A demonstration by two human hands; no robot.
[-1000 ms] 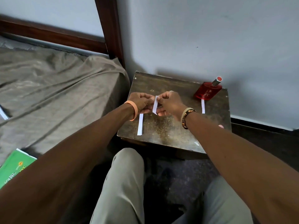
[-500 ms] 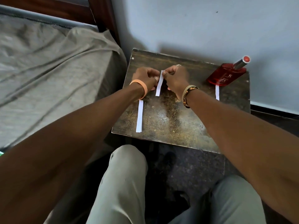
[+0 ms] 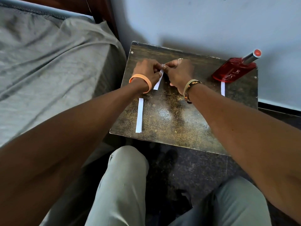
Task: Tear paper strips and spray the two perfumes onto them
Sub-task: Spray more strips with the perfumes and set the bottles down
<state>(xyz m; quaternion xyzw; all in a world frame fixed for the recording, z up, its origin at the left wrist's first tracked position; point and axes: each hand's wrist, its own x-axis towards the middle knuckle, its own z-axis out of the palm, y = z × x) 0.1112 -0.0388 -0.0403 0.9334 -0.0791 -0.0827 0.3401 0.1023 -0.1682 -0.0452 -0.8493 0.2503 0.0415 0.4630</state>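
- Since half a second ago the view has dipped slightly; both hands remain over the far part of the small table (image 3: 187,128), and the strip between them now hangs with its lower end slanted toward the left wrist.
- Nearest: two knees in grey trousers (image 3: 120,185) above a dark floor.
- On the table's near left edge lies a loose paper strip (image 3: 139,115), flat and lengthwise.
- Left hand (image 3: 147,70), orange wristband (image 3: 142,80), fingers pinched on the top of the held strip (image 3: 158,81).
- Right hand (image 3: 178,71), woven bracelet (image 3: 189,88), fingers pinched on the same top end, touching the left fingertips.
- Far right: a third strip (image 3: 223,88) lies flat, its far end at the red perfume bottle (image 3: 234,70), which stands by the wall.
- A grey-sheeted bed (image 3: 48,54) lies left of the table.
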